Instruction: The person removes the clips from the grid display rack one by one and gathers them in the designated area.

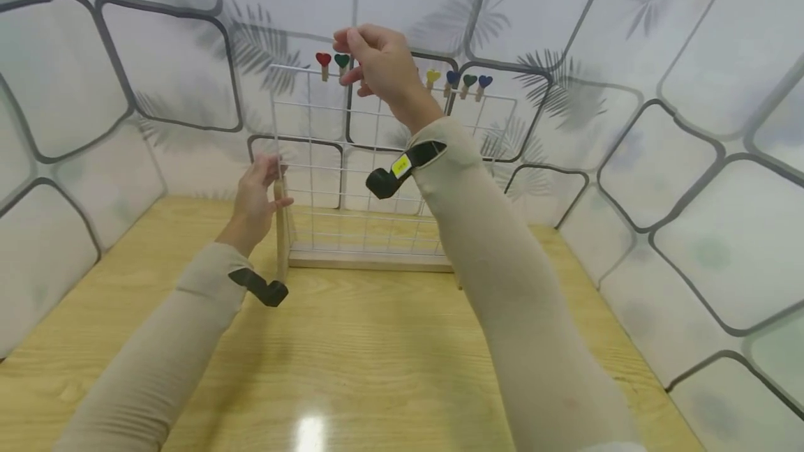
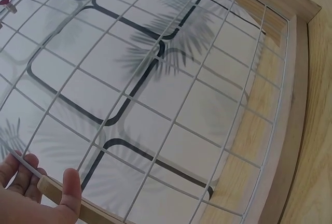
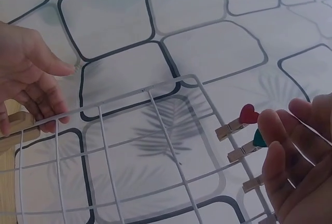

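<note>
A white wire grid rack (image 1: pixel 389 159) with wooden supports stands upright on the table. My left hand (image 1: pixel 254 194) holds its left edge by the wooden post (image 1: pixel 280 229), thumb in front and fingers round the outer wire (image 2: pixel 23 163). My right hand (image 1: pixel 386 61) is at the top wire, fingers loosely bent, with nothing visibly pinched. Close to its fingertips are a red heart clothespin (image 3: pixel 249 114) and a green heart clothespin (image 1: pixel 342 61), both clipped on the top wire. Another clothespin (image 3: pixel 252 183) is partly hidden by the right hand.
Farther right along the top wire sit a yellow heart clothespin (image 1: pixel 433 76), a green one (image 1: pixel 469 81) and two blue ones, including the end one (image 1: pixel 485 81). A patterned curtain (image 1: pixel 716 243) surrounds the wood-grain table (image 1: pixel 352 354) behind and on both sides.
</note>
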`<move>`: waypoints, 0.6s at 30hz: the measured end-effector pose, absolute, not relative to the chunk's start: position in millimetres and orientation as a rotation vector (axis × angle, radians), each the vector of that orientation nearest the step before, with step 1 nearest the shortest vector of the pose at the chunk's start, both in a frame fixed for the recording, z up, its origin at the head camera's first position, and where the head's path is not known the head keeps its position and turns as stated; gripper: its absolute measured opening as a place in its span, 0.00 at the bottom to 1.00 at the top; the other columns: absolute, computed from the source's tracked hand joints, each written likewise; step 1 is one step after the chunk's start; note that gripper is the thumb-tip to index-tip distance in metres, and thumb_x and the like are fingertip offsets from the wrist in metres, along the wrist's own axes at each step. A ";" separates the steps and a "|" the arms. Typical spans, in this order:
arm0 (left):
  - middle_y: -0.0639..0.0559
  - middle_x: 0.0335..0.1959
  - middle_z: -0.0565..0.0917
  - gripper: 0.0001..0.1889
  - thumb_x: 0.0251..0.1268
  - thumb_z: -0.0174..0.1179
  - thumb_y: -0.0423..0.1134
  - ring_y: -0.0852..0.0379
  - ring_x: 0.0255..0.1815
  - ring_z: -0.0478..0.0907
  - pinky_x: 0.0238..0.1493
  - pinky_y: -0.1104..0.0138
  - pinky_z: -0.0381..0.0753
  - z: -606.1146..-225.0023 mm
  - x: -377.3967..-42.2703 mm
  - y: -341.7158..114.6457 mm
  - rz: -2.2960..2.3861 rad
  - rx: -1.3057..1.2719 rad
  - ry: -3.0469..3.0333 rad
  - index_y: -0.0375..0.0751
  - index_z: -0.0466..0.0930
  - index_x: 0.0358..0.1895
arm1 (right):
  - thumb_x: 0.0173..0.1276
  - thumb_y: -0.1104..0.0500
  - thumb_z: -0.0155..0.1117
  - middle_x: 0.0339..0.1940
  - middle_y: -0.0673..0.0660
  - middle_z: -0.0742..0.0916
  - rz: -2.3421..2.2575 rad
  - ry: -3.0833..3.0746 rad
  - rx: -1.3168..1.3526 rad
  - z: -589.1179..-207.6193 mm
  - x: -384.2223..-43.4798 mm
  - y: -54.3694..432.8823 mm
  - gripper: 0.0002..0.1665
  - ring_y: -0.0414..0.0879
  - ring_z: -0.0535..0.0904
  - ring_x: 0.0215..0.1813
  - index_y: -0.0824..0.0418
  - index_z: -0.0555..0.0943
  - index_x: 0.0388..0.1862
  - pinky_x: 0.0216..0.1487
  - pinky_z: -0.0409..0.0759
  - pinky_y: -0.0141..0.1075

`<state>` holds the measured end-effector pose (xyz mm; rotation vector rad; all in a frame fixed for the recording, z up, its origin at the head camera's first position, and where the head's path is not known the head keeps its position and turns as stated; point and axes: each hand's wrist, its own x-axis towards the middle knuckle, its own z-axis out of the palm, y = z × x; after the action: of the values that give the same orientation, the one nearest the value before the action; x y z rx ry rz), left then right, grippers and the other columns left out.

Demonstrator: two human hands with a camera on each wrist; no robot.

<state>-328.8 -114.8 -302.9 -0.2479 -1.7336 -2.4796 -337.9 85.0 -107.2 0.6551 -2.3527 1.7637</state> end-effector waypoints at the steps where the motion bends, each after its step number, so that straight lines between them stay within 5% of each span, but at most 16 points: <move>1: 0.57 0.52 0.69 0.18 0.78 0.33 0.57 0.52 0.68 0.57 0.44 0.63 0.75 -303.0 -329.2 -115.2 -2.470 -0.252 -1.746 0.53 0.70 0.45 | 0.79 0.54 0.48 0.56 0.51 0.82 1.748 -2.374 0.657 -106.4 -339.9 82.9 0.18 0.47 0.82 0.36 0.59 0.78 0.58 0.31 0.77 0.36; 10: 0.51 0.57 0.67 0.16 0.79 0.34 0.55 0.49 0.71 0.55 0.43 0.65 0.78 -303.2 -328.9 -114.9 -2.400 -0.255 -1.801 0.54 0.69 0.48 | 0.77 0.55 0.52 0.54 0.48 0.82 1.373 -2.654 0.576 -100.3 -353.3 66.3 0.17 0.45 0.84 0.37 0.54 0.78 0.61 0.27 0.76 0.30; 18: 0.54 0.54 0.68 0.15 0.80 0.34 0.52 0.49 0.71 0.55 0.40 0.66 0.79 -303.3 -328.4 -115.4 -2.375 -0.258 -1.817 0.53 0.70 0.47 | 0.75 0.58 0.55 0.48 0.49 0.84 0.879 -2.758 0.476 -101.1 -354.6 49.2 0.16 0.42 0.83 0.33 0.54 0.78 0.59 0.39 0.79 0.29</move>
<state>-328.4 -115.4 -303.3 -0.2579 -1.8170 -2.3751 -354.6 49.2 -101.1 0.4758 -2.7579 0.8789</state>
